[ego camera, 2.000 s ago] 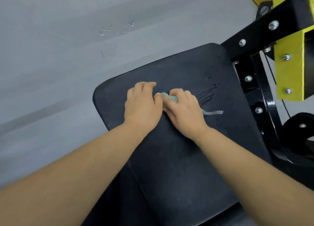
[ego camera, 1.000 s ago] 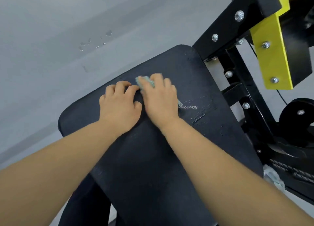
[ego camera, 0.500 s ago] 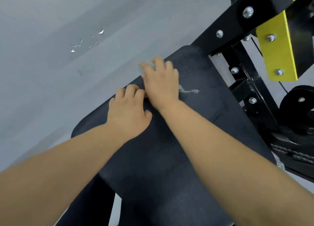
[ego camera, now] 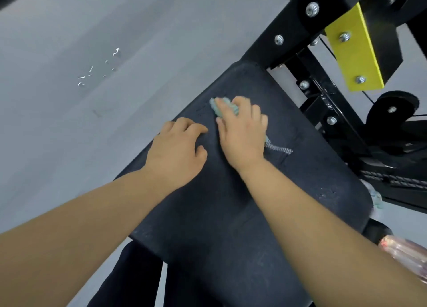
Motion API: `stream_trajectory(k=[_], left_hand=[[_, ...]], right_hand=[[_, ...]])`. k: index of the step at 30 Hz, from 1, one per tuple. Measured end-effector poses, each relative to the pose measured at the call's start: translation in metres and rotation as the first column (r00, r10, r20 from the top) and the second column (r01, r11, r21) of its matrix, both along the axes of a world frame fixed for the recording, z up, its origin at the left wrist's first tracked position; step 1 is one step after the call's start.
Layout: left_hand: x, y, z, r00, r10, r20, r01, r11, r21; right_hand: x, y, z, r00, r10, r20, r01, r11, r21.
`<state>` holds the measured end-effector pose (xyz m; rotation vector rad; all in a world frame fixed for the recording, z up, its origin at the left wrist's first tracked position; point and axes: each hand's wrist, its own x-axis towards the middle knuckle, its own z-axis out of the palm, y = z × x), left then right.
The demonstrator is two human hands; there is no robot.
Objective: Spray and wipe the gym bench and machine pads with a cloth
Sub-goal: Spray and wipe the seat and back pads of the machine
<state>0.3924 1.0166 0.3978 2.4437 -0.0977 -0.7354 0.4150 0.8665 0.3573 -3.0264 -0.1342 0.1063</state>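
Observation:
A black padded seat (ego camera: 242, 226) of a gym machine fills the middle of the view. My right hand (ego camera: 241, 133) presses a small teal cloth (ego camera: 223, 107) flat against the far part of the pad, fingers straight over it; a mesh corner of the cloth (ego camera: 278, 148) trails out to the right of the hand. My left hand (ego camera: 176, 152) rests on the pad beside it, near the left edge, fingers loosely bent and holding nothing.
The machine's black frame (ego camera: 307, 15) with bolts and a yellow plate (ego camera: 355, 52) rises at the upper right, with a black wheel (ego camera: 392, 109) behind. Grey floor (ego camera: 69, 133) lies to the left with small white specks (ego camera: 92, 71). A blurred pinkish transparent object (ego camera: 406, 253) sits at the lower right.
My right hand has slid the cloth further up the pad, away from my left hand, which stayed lower on the pad. The camera view has shifted.

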Motion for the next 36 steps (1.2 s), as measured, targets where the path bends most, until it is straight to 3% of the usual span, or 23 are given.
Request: stream_trajectory(k=[2,3,4,6,8,10,12,14,16,17,19,22,24,26,29,31,33,36], left_hand=[[0.005,-0.009,0.003,1.000,0.011,0.007,-0.011,1.000,-0.022],[0.006,-0.013,0.005,1.000,0.001,0.007,-0.001,1.000,-0.028],[0.006,-0.018,0.007,1.000,-0.020,0.000,0.020,0.999,-0.027],[0.003,-0.025,0.010,0.998,-0.067,-0.010,0.066,0.998,-0.014],[-0.001,-0.034,0.010,0.995,-0.104,-0.001,0.104,0.995,-0.006],[-0.004,-0.044,0.011,0.995,-0.102,0.018,0.102,0.995,-0.009],[-0.005,-0.052,0.012,1.000,-0.025,0.013,0.025,1.000,-0.018],[-0.006,-0.058,0.017,0.993,0.114,-0.033,-0.115,0.993,-0.029],[-0.008,-0.065,0.022,0.976,0.203,-0.075,-0.204,0.979,-0.008],[-0.008,-0.069,0.023,0.976,0.204,-0.082,-0.203,0.979,0.014],[-0.015,-0.081,0.026,0.985,0.144,-0.091,-0.141,0.989,0.044],[-0.032,-0.101,0.029,0.998,0.022,-0.055,-0.020,0.999,0.034],[-0.041,-0.110,0.027,0.999,-0.027,-0.019,0.027,0.999,0.028],[-0.047,-0.115,0.027,1.000,-0.015,-0.021,0.015,1.000,0.022],[-0.051,-0.118,0.025,0.997,0.077,-0.011,-0.077,0.997,-0.001],[-0.056,-0.123,0.026,0.997,0.078,0.024,-0.078,0.997,-0.001],[-0.061,-0.134,0.030,0.999,0.029,0.042,-0.029,1.000,-0.003],[-0.068,-0.152,0.033,0.994,-0.104,0.020,0.104,0.994,0.021]], right_hand=[[-0.028,-0.020,0.007,0.984,0.174,-0.041,-0.175,0.984,-0.034],[-0.030,-0.039,0.011,0.982,0.183,-0.050,-0.186,0.981,-0.062],[-0.027,-0.060,0.014,0.993,0.112,-0.020,-0.114,0.988,-0.105],[-0.013,-0.096,0.019,0.980,-0.193,0.057,0.200,0.966,-0.161],[-0.002,-0.103,0.018,0.841,-0.536,0.074,0.541,0.830,-0.135],[0.003,-0.078,0.013,0.742,-0.665,0.081,0.670,0.735,-0.102],[-0.003,-0.040,0.007,0.832,-0.553,0.042,0.554,0.830,-0.057],[-0.025,-0.015,0.002,0.966,-0.255,0.053,0.256,0.966,-0.023],[-0.049,-0.028,0.005,0.995,-0.063,0.076,0.066,0.997,-0.043],[-0.058,-0.047,0.007,0.994,-0.068,0.083,0.073,0.995,-0.063],[-0.073,-0.095,0.017,0.958,-0.258,0.128,0.272,0.956,-0.108],[-0.076,-0.138,0.031,0.743,-0.657,0.129,0.666,0.744,-0.052],[-0.067,-0.122,0.024,0.662,-0.739,0.127,0.746,0.666,-0.016],[-0.069,-0.089,0.019,0.751,-0.651,0.116,0.654,0.757,0.015],[-0.098,-0.060,0.016,0.955,-0.270,0.119,0.272,0.962,-0.002],[-0.119,-0.082,0.021,0.995,-0.062,0.080,0.060,0.998,0.022],[-0.130,-0.124,0.030,0.994,-0.077,0.076,0.077,0.997,-0.002],[-0.120,-0.186,0.038,0.922,-0.366,0.126,0.374,0.926,-0.048]])
